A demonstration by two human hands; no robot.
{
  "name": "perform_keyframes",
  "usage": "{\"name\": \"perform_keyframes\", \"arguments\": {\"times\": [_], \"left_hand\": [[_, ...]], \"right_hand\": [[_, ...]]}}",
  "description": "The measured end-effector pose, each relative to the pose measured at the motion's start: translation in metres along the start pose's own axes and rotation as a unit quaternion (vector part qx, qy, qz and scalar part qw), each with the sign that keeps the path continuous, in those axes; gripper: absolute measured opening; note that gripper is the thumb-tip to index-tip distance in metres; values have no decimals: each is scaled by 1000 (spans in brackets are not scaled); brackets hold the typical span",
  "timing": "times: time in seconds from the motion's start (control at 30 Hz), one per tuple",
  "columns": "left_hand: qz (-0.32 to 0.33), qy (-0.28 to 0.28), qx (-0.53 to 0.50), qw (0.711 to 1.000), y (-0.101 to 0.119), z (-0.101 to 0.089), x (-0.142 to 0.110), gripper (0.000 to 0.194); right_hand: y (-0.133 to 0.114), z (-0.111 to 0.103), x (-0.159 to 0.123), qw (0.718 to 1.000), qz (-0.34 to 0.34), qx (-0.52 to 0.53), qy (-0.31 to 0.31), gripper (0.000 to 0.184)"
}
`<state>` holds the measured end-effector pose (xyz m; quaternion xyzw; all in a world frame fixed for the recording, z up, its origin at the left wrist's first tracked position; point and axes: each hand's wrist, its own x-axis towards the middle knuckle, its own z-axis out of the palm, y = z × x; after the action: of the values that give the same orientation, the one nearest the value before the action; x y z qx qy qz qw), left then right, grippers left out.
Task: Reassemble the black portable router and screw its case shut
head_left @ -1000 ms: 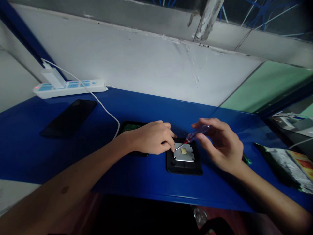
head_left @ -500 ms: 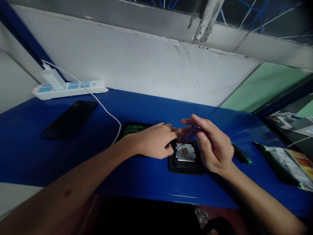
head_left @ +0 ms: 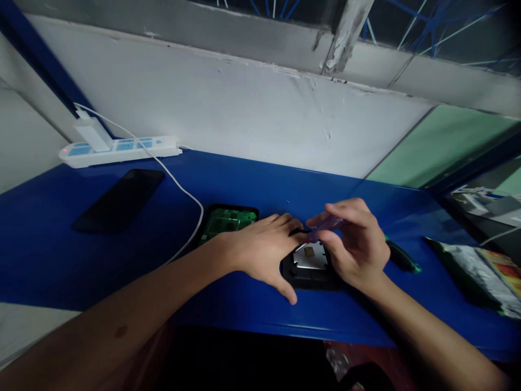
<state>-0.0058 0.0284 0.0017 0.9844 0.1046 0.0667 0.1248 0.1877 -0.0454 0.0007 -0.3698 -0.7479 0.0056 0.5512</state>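
Note:
A small black square housing [head_left: 301, 279] with a silver metal plate [head_left: 311, 258] lies on the blue table [head_left: 122, 260]. My left hand [head_left: 264, 251] rests flat beside its left edge, fingers spread, thumb along the front corner. My right hand [head_left: 358, 244] is closed on a small screwdriver [head_left: 325, 224] with a clear bluish handle, held over the plate's far left corner. The screwdriver's tip is hidden behind my fingers.
A green circuit board in a black shell [head_left: 228, 220] lies left of my left hand. A white cable [head_left: 179, 190] runs to a power strip [head_left: 118, 151] at the wall. A dark phone [head_left: 120, 200] lies far left. A green-tipped tool [head_left: 401, 259] and a foil bag [head_left: 476, 274] lie right.
My left hand has opened from a pinch at the plate's corner and now lies flat beside the housing. My right hand has shifted a little with the screwdriver over the plate.

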Motion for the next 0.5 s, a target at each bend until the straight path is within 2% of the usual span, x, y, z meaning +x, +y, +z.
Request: {"name": "perform_keyframes", "arguments": {"times": [0.07, 0.2, 0.4, 0.5], "left_hand": [[0, -4, -6, 1000, -1, 1, 0, 100], [6, -1, -18, 1000, -2, 1, 0, 97], [8, 6, 8, 1000, -2, 2, 1, 97], [11, 11, 15, 1000, -1, 2, 1, 98]], "right_hand": [[-3, -1, 0, 999, 27, 18, -15, 46], [-11, 0, -1, 996, 77, 31, -35, 51], [-2, 5, -4, 999, 31, 22, 9, 59], [2, 4, -5, 1000, 9, 23, 6, 57]]}}
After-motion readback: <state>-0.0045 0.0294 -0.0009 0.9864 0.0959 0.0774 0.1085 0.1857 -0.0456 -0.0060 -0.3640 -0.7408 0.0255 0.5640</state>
